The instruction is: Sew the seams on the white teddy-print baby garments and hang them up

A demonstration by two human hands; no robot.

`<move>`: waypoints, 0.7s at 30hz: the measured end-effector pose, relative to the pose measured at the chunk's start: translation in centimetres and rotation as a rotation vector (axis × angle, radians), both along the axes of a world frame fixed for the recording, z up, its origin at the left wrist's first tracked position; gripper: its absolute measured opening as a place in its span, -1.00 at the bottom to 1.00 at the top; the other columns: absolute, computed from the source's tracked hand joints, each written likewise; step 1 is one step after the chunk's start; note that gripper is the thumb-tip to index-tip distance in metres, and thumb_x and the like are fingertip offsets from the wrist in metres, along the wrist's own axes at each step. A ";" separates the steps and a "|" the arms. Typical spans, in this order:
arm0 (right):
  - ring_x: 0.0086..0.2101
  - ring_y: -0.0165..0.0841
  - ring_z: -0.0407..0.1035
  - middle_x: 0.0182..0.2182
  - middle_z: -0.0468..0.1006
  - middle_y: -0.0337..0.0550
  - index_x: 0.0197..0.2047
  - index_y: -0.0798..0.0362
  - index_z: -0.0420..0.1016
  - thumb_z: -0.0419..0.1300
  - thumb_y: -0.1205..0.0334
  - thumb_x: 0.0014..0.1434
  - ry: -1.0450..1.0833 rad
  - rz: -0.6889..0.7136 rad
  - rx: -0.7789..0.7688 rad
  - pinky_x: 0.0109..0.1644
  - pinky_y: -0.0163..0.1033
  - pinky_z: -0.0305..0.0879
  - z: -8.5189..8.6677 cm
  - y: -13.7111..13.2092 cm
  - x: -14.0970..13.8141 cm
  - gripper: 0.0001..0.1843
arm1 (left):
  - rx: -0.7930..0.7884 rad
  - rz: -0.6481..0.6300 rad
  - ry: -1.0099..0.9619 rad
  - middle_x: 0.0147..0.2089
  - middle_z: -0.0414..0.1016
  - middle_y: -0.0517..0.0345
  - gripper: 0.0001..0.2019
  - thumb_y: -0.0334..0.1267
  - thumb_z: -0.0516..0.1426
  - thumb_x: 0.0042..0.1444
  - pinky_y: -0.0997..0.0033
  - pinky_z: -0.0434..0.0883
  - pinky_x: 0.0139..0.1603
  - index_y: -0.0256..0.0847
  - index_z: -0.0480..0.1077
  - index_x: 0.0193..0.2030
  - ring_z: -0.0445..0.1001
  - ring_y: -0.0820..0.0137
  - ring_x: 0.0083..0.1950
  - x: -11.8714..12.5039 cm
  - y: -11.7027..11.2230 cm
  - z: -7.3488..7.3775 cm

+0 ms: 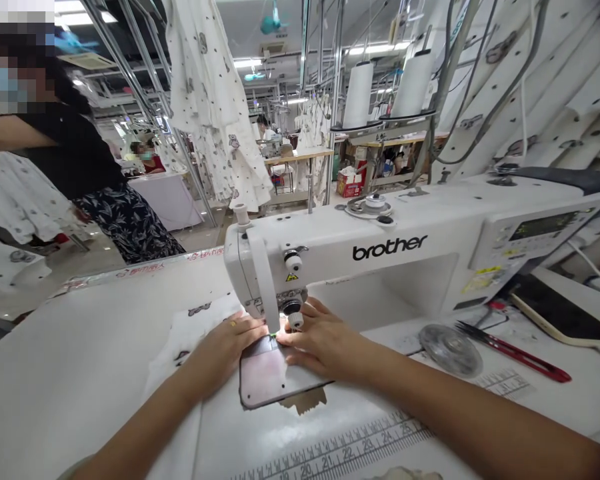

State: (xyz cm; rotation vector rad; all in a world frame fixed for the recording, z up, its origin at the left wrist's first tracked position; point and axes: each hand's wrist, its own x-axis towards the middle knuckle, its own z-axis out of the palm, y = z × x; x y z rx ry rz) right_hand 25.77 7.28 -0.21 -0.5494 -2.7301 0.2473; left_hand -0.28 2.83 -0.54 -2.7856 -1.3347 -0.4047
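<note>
Fabric [190,333], white w/ small prints, lies centre-left of frame on the table [80,373], one edge at the sewing machine [380,247] needle. Left hand [230,343] lies flat on it, fingers loose, pressing not gripping. Right hand [325,340] rests on the metal plate [270,383], fingertips meeting the left's at a tiny green bit [273,331]; can't tell if it pinches. Red snips [525,357] lower right, another person [75,153] upper left

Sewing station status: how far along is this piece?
Done: white printed fabric is fed in, lying on the table up to the needle plate. In hand: left hand and right hand press down under the sewing machine head, fingertips meeting at a small green piece. Left: no stitching is visible on it; the red snips lie untouched at right.
</note>
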 end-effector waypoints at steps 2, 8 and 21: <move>-0.02 -0.28 0.23 -0.08 0.52 -0.18 0.03 -0.03 0.48 0.12 0.03 0.35 0.004 0.002 -0.002 0.33 -0.04 -0.16 -0.1 0.1 0.0 -0.70 | -0.003 0.019 0.005 0.14 0.52 0.06 -0.47 -0.64 -0.10 0.16 0.11 0.39 0.24 -0.12 0.43 0.12 0.50 0.31 0.12 0.1 0.0 0.0; -0.01 -0.27 0.25 -0.08 0.54 -0.18 0.02 -0.03 0.49 0.12 0.04 0.35 0.002 -0.007 -0.021 0.33 -0.01 -0.14 -0.1 0.1 0.0 -0.72 | 0.015 0.051 -0.009 0.14 0.53 0.10 -0.44 -0.64 -0.09 0.14 0.12 0.37 0.27 -0.09 0.43 0.14 0.51 0.32 0.10 0.0 -0.1 -0.3; -0.03 -0.29 0.27 -0.10 0.53 -0.22 0.00 -0.05 0.51 0.13 0.08 0.35 0.037 -0.011 -0.052 0.36 0.02 -0.18 -0.1 0.3 0.0 -0.76 | -0.079 0.112 -0.057 0.09 0.55 0.20 -0.47 -0.57 -0.07 0.14 0.21 0.38 0.25 0.00 0.48 0.08 0.51 0.36 0.09 -1.0 0.7 -0.7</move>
